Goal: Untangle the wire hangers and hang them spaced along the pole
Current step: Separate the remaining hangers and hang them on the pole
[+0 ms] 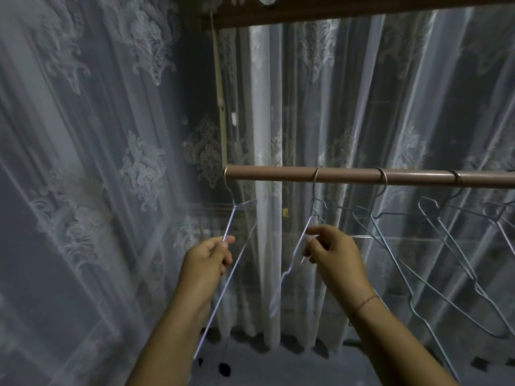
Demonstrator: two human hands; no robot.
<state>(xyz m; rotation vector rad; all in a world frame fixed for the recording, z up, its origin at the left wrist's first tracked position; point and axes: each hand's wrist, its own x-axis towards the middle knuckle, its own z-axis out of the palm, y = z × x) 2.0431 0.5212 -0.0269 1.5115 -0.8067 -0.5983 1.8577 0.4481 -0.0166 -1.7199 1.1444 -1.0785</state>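
A brown pole [278,173] runs level across the middle, its left end free. Several wire hangers hang from it, spaced apart. The leftmost hanger [231,218] hooks over the pole's very end; my left hand [207,263] pinches its sloping arm between thumb and fingers. The second hanger [306,227] hangs further right, and my right hand [331,252] grips its sloping arm. Two more hangers [395,235] [457,232] hang to the right, their lower parts crossing each other.
Sheer patterned white curtains [111,162] cover the left wall and the back. A dark wooden curtain rail [334,12] runs along the top. A pale cord [220,93] drops from it to the pole's left end. The floor [278,369] shows below.
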